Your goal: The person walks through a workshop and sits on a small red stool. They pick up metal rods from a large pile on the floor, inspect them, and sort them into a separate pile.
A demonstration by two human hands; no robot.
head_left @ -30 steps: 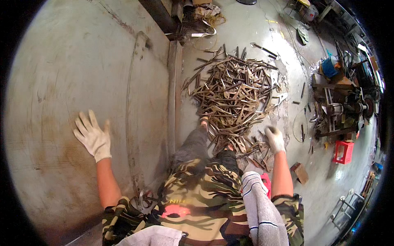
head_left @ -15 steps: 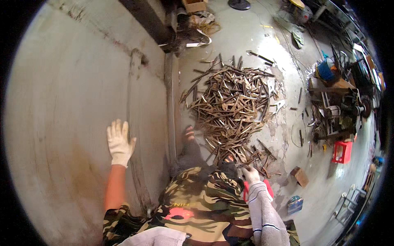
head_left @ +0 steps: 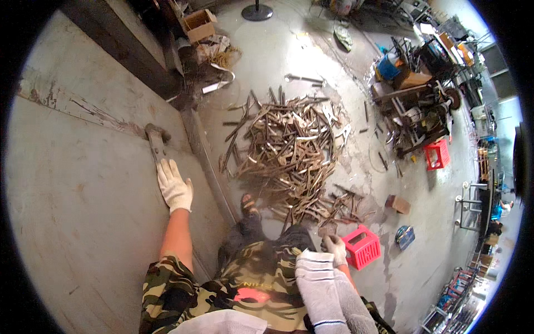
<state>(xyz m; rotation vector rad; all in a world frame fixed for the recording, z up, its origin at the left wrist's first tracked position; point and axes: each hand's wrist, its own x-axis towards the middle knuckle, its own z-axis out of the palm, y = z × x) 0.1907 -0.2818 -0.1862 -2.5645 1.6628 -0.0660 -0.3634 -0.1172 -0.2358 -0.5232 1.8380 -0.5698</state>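
My left hand (head_left: pixel 174 189), in a white knit glove, lies open with its fingers stretched against a large grey metal panel (head_left: pixel 100 195). Its fingertips rest just below a worn metal handle (head_left: pixel 156 140) fixed to that panel. My right hand (head_left: pixel 334 245), gloved too, is low near my body with its fingers curled. A brownish shape (head_left: pixel 327 229) shows at its fingertips; whether it is held is unclear. A grey striped towel (head_left: pixel 317 284) hangs over my right forearm. Beside this hand stands a red plastic stool (head_left: pixel 362 247).
A big heap of rusty metal pieces (head_left: pixel 295 150) covers the floor ahead of my feet. Right of it are a wooden block (head_left: pixel 397 204), a blue object (head_left: pixel 405 236), a second red stool (head_left: pixel 437 155) and a cluttered work stand (head_left: pixel 414 117). A cardboard box (head_left: pixel 199 25) sits far left.
The view has swung to the right. My left hand has moved up the panel to the handle. My right hand stays low and curled, and more of the red stool beside it shows.
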